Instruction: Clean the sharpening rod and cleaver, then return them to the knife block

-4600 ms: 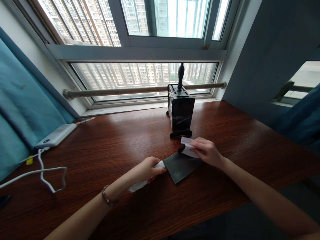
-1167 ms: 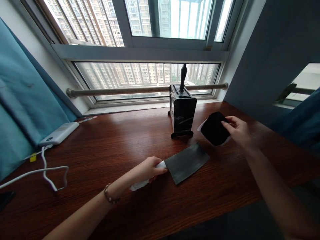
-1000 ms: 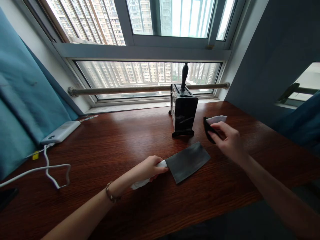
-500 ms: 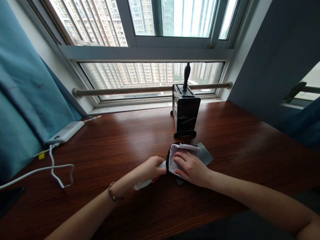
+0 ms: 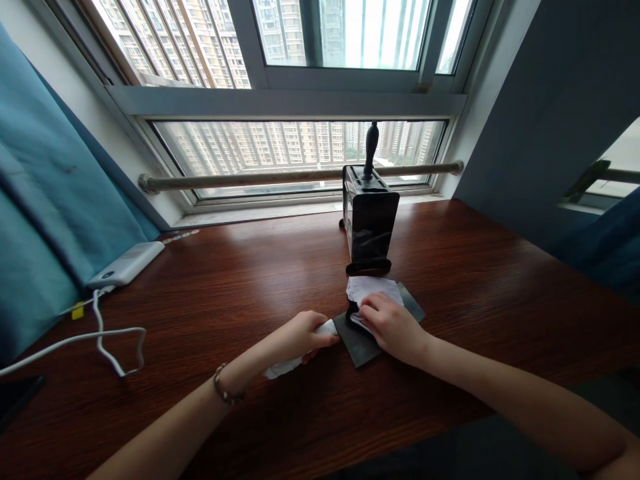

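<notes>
My left hand (image 5: 304,335) is wrapped around the white-covered handle of a cleaver (image 5: 359,345). Its broad grey blade lies low over the tabletop and points to the right. My right hand (image 5: 395,328) grips a folded white cloth (image 5: 369,287) with a black edge and presses it on the blade. Cloth and fingers hide the middle of the blade; its near left corner and far right end show. Just behind the cloth stands a black knife block (image 5: 373,230), with one dark handle (image 5: 371,148) sticking up from it.
The brown wooden table (image 5: 240,280) runs up to the window. At the left, a white power bank (image 5: 127,265) with a white cable (image 5: 100,327) lies by the blue curtain (image 5: 55,180). A dark flat object (image 5: 17,400) lies at the left edge. A rail (image 5: 240,181) crosses the window.
My right hand has shifted the cloth, which is now bunched towards the far side of the blade. More of the blade near the handle shows. The left hand keeps its hold.
</notes>
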Demonstrator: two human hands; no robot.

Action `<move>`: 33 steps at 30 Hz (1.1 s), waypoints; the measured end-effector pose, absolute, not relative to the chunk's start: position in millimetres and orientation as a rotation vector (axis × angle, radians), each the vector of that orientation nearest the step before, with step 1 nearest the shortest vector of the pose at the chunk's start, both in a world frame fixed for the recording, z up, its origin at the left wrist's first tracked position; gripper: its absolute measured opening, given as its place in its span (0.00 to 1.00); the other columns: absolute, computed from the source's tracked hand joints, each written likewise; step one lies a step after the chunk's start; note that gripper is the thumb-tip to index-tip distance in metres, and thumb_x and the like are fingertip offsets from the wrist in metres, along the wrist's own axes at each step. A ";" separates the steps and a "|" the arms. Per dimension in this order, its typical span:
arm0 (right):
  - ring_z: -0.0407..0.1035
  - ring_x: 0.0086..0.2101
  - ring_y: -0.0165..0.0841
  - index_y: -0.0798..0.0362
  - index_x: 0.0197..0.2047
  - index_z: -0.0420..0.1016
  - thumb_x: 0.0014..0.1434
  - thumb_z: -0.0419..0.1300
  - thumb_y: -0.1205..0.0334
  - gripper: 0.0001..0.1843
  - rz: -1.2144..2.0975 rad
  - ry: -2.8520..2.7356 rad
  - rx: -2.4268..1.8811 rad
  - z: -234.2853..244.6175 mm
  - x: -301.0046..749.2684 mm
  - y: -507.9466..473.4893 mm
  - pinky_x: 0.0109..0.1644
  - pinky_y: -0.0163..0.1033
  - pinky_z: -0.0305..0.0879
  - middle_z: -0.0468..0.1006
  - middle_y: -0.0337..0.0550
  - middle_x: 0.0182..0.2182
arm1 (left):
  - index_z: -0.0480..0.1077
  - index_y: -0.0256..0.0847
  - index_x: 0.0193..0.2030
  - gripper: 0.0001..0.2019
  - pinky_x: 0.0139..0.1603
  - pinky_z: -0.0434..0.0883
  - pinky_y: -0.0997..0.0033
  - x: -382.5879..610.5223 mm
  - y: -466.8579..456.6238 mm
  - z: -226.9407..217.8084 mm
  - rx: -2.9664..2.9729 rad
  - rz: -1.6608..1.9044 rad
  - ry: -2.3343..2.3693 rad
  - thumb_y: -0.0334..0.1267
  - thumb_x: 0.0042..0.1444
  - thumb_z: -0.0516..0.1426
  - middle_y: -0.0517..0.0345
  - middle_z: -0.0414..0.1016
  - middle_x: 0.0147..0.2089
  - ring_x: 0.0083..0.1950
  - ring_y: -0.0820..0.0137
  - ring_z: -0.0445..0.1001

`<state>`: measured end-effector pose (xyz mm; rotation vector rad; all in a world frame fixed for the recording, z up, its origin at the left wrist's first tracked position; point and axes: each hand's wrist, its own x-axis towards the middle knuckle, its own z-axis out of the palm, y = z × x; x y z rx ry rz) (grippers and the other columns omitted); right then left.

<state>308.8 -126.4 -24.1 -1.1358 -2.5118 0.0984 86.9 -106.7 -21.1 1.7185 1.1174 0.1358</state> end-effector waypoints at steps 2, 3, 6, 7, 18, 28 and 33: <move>0.60 0.41 0.37 0.57 0.36 0.67 0.59 0.52 0.72 0.04 0.030 -2.503 -1.246 -22.9 312.2 -124.1 0.46 0.39 0.59 0.67 0.46 0.37 | 0.63 0.36 0.28 0.17 0.15 0.55 0.79 86.9 -106.5 -19.8 1.715 0.129 1.114 0.52 0.51 0.54 0.62 0.63 0.18 0.17 0.75 0.61; 0.60 0.41 0.38 0.57 0.36 0.67 0.59 0.52 0.71 0.04 -0.010 -2.496 -1.299 -22.6 314.1 -122.6 0.46 0.39 0.59 0.67 0.47 0.37 | 0.63 0.36 0.28 0.17 0.15 0.55 0.79 86.9 -106.5 -19.1 1.714 0.127 1.109 0.52 0.51 0.54 0.62 0.63 0.18 0.17 0.75 0.60; 0.60 0.40 0.39 0.58 0.36 0.67 0.58 0.52 0.71 0.04 -0.128 -2.472 -1.468 -21.6 320.9 -116.5 0.43 0.39 0.59 0.67 0.48 0.37 | 0.64 0.36 0.28 0.17 0.15 0.54 0.78 87.3 -106.8 -17.0 1.706 0.128 1.100 0.52 0.51 0.54 0.63 0.63 0.18 0.16 0.75 0.60; 0.61 0.40 0.39 0.58 0.36 0.67 0.58 0.52 0.71 0.04 -0.158 -2.463 -1.526 -21.1 323.6 -113.9 0.42 0.39 0.60 0.67 0.49 0.37 | 0.64 0.36 0.29 0.18 0.15 0.54 0.78 87.5 -106.9 -16.3 1.702 0.128 1.100 0.52 0.50 0.54 0.63 0.62 0.18 0.16 0.75 0.59; 0.64 0.37 0.41 0.58 0.37 0.69 0.55 0.50 0.77 0.10 -0.350 -2.314 -1.966 -21.1 347.6 -93.5 0.33 0.38 0.61 0.68 0.52 0.36 | 0.64 0.37 0.29 0.19 0.16 0.56 0.78 88.0 -108.3 -11.6 1.681 0.097 1.142 0.54 0.49 0.54 0.63 0.63 0.18 0.17 0.75 0.60; 0.61 0.44 0.38 0.57 0.43 0.70 0.62 0.50 0.69 0.09 0.065 -2.480 -1.136 -27.5 321.8 -118.6 0.49 0.41 0.61 0.68 0.49 0.42 | 0.64 0.36 0.29 0.19 0.15 0.56 0.77 87.6 -107.0 -17.2 1.684 0.122 1.137 0.54 0.49 0.54 0.61 0.64 0.19 0.17 0.74 0.61; 0.56 0.52 0.37 0.57 0.53 0.67 0.62 0.49 0.68 0.16 0.345 -2.556 -0.695 -26.1 314.7 -126.6 0.57 0.40 0.56 0.65 0.47 0.52 | 0.63 0.37 0.27 0.14 0.15 0.59 0.77 86.0 -106.2 -26.7 1.688 0.146 1.152 0.48 0.49 0.54 0.63 0.63 0.19 0.17 0.74 0.62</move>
